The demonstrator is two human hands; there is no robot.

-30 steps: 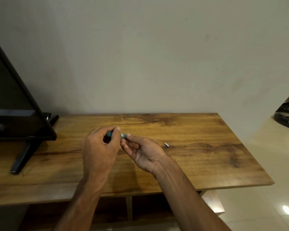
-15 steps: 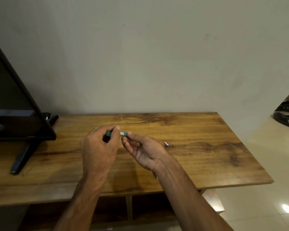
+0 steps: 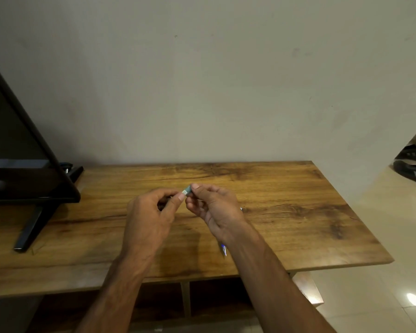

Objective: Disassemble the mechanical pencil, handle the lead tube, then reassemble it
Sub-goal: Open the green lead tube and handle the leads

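Spanning the view, one brown wood-grain table (image 3: 298, 212) shows its right and near edges, with bare board right of the hands and one black flat screen on a slanted stand (image 3: 22, 176) crowding the left end. Two hands above mid-table: left hand (image 3: 151, 212) and right hand (image 3: 216, 207) are both curled, each pinching one end of one short teal pencil piece (image 3: 187, 189) at the fingertips, clear of the surface. Two smaller bits lie on the board: one blue-and-silver pointed part (image 3: 223, 249) peeking from under the right forearm, and one tiny silver piece (image 3: 241, 208) just beside the right hand.
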